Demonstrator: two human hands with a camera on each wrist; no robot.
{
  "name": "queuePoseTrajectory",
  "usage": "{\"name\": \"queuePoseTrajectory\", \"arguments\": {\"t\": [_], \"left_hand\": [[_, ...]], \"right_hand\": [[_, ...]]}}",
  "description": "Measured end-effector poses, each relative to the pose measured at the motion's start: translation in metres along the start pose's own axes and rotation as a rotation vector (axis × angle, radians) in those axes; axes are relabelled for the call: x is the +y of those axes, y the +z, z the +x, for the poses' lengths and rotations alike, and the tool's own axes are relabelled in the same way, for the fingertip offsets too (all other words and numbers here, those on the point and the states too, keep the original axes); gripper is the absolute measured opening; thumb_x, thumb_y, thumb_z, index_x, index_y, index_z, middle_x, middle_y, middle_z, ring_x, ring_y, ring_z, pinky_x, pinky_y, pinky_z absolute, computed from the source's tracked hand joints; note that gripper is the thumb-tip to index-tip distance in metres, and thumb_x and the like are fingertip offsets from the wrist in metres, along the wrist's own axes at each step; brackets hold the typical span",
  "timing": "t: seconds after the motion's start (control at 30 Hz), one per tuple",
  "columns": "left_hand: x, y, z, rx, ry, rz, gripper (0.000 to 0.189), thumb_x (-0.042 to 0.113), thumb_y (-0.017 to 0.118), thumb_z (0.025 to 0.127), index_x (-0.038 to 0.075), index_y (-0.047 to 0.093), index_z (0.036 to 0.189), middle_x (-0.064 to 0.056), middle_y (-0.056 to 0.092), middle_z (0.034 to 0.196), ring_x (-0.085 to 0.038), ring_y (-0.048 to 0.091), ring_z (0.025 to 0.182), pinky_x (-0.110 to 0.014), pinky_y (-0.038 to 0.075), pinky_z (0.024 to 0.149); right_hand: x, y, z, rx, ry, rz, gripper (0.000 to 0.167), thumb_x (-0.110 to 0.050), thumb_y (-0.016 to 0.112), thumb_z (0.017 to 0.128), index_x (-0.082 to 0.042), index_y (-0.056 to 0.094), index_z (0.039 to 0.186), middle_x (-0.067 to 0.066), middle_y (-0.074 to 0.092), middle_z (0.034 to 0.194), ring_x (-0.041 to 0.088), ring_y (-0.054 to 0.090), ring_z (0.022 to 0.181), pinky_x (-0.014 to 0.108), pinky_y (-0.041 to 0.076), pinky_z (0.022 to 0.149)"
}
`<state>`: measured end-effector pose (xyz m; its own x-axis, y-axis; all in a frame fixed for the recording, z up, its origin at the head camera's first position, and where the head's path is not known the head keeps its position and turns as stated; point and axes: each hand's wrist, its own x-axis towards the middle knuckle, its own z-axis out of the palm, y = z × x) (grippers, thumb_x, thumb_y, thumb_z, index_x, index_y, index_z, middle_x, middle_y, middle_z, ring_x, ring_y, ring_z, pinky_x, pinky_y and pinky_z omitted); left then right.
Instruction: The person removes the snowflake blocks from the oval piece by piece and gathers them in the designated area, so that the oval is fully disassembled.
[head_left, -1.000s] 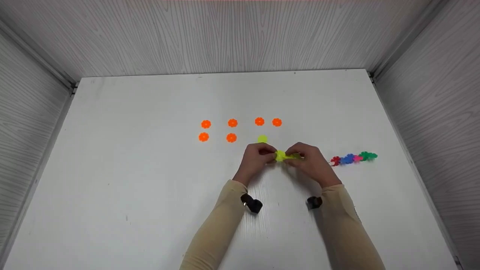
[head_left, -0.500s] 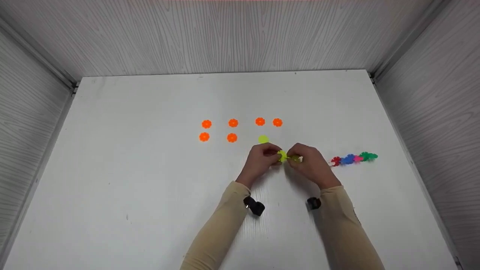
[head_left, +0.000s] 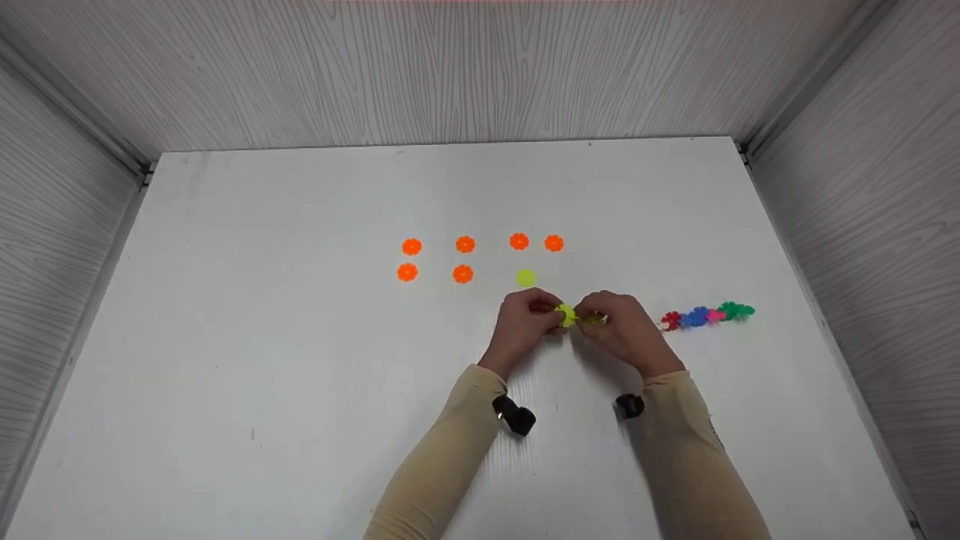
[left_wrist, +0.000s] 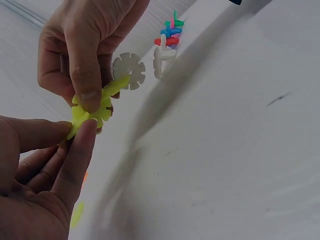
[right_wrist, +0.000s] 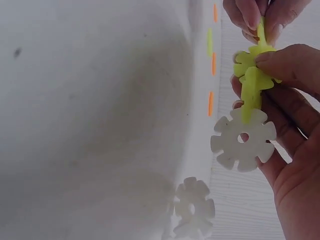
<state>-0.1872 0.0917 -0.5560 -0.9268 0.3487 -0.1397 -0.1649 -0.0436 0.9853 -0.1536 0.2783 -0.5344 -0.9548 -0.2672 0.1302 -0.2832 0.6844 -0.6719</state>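
In the head view my left hand (head_left: pixel 521 330) and right hand (head_left: pixel 624 330) meet over the middle of the table. The left thumb and fingers pinch a yellow notched snowflake disc (head_left: pixel 565 316), seen edge-on in the right wrist view. My right hand grips a short chain of discs: a yellow disc (right_wrist: pixel 245 66) under its thumb, another yellow disc (right_wrist: pixel 251 90) set crosswise, and a white disc (right_wrist: pixel 243 140) at the chain's end. The left hand's disc meets the right hand's yellow disc edge to edge. Fingers hide part of that join.
A joined chain of coloured discs (head_left: pixel 697 316) lies to the right, with white discs (left_wrist: pixel 162 59) at its near end. Several loose orange discs (head_left: pixel 463 274) lie beyond the hands. One yellow disc (head_left: pixel 526 277) lies just past the left hand.
My left hand has shifted slightly right, closer to the right hand, and its yellow disc has turned. The right hand stays nearly in place. Discs on the table have not moved.
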Motion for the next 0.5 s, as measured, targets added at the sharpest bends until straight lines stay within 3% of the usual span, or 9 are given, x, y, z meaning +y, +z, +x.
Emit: {"name": "queuePoseTrajectory", "arguments": {"t": [0.13, 0.37, 0.5], "left_hand": [[0.0009, 0.0021, -0.0003, 0.055, -0.007, -0.018, 0.011, -0.009, 0.068, 0.084, -0.004, 0.070, 0.094, -0.012, 0.065, 0.085, -0.022, 0.067, 0.073, -0.033, 0.060, 0.067], [0.0032, 0.0065, -0.0014, 0.113, 0.061, -0.043, 0.010, -0.009, 0.067, 0.084, -0.005, 0.070, 0.092, -0.013, 0.065, 0.082, -0.022, 0.067, 0.070, -0.036, 0.060, 0.066], [0.0040, 0.0029, -0.0007, 0.108, 0.011, -0.109, 0.010, -0.010, 0.066, 0.085, -0.005, 0.071, 0.092, -0.015, 0.064, 0.083, -0.025, 0.068, 0.071, -0.036, 0.060, 0.066]], "right_hand": [[-0.0012, -0.0011, 0.0012, -0.002, -0.017, 0.000, 0.015, 0.001, 0.071, 0.087, -0.010, 0.076, 0.096, -0.001, 0.067, 0.091, 0.017, 0.060, 0.086, 0.038, 0.054, 0.080], [-0.0021, -0.0005, 0.0041, 0.038, -0.046, -0.031, 0.015, 0.002, 0.072, 0.087, -0.010, 0.074, 0.095, -0.001, 0.065, 0.090, 0.018, 0.057, 0.083, 0.037, 0.053, 0.077], [-0.0019, -0.0008, 0.0037, 0.026, -0.053, 0.006, 0.014, 0.000, 0.071, 0.088, -0.010, 0.075, 0.097, -0.002, 0.065, 0.090, 0.017, 0.057, 0.082, 0.036, 0.053, 0.074]]}}
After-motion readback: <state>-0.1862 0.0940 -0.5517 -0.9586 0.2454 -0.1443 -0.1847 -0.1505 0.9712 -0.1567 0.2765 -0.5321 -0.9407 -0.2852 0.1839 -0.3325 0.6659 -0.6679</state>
